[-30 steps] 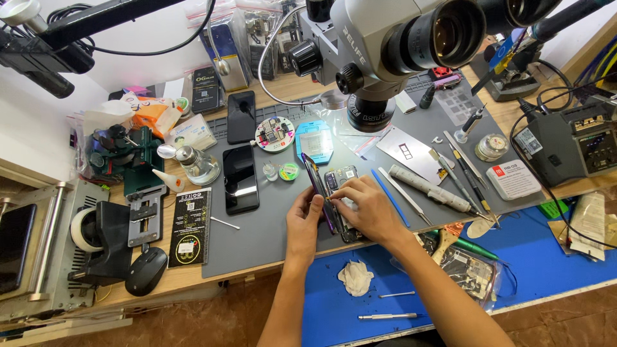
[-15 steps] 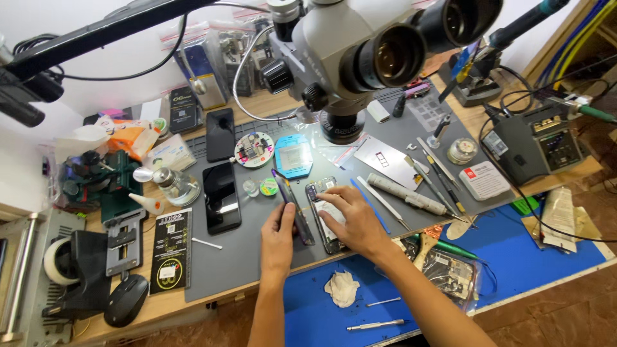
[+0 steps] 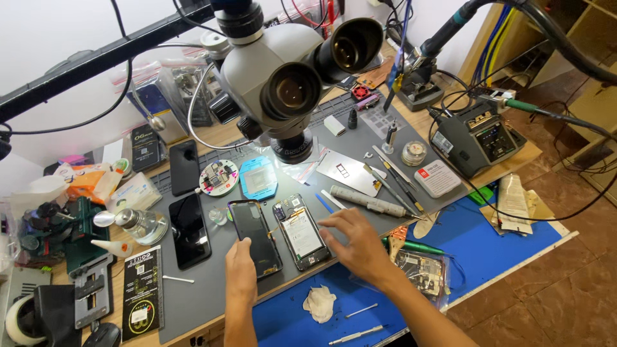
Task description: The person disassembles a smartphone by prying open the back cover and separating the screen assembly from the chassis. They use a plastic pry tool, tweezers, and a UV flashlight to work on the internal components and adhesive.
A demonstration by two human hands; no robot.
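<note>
An opened phone body lies on the grey work mat, its battery and boards showing. Beside it on the left lies its detached dark screen panel, joined to the body by a thin cable. My left hand rests on the near end of the screen panel with its fingers pressed on it. My right hand hovers flat, fingers spread, just right of the phone body, holding nothing.
A stereo microscope hangs over the mat's far side. Two dark phones lie at left near a glass bottle. Tweezers and screwdrivers lie at right, with a soldering station beyond. A crumpled wipe sits on the blue mat.
The screen panel has been opened off the phone body and laid to its left. My right hand has left the phone and moved right. The camera has shifted nearer.
</note>
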